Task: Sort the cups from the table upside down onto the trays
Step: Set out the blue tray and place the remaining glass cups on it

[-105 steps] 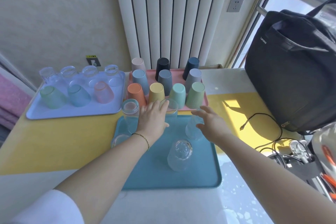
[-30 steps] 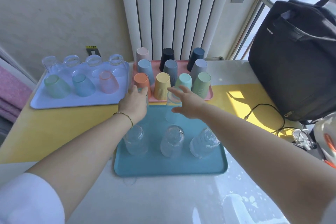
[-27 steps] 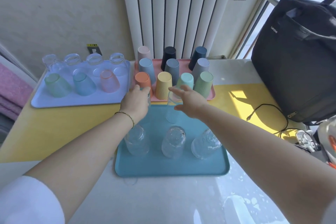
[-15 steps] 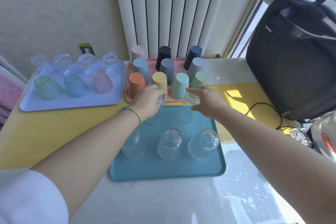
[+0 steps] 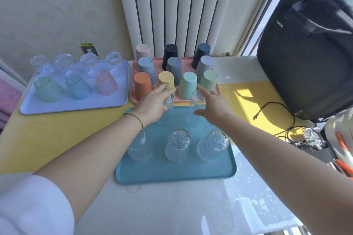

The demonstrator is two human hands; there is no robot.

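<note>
Teal tray (image 5: 172, 172) carries three upturned clear cups along its near edge. At its far edge, left hand (image 5: 152, 104) grips one clear glass (image 5: 165, 115); right hand (image 5: 214, 106), fingers spread, touches another (image 5: 193, 116).

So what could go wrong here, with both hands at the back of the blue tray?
1. The left hand and right hand each hover by a clear glass, close together; a slip could clink them.
2. The pink tray of cups sits just behind; fingers may knock the yellow cup.
</note>
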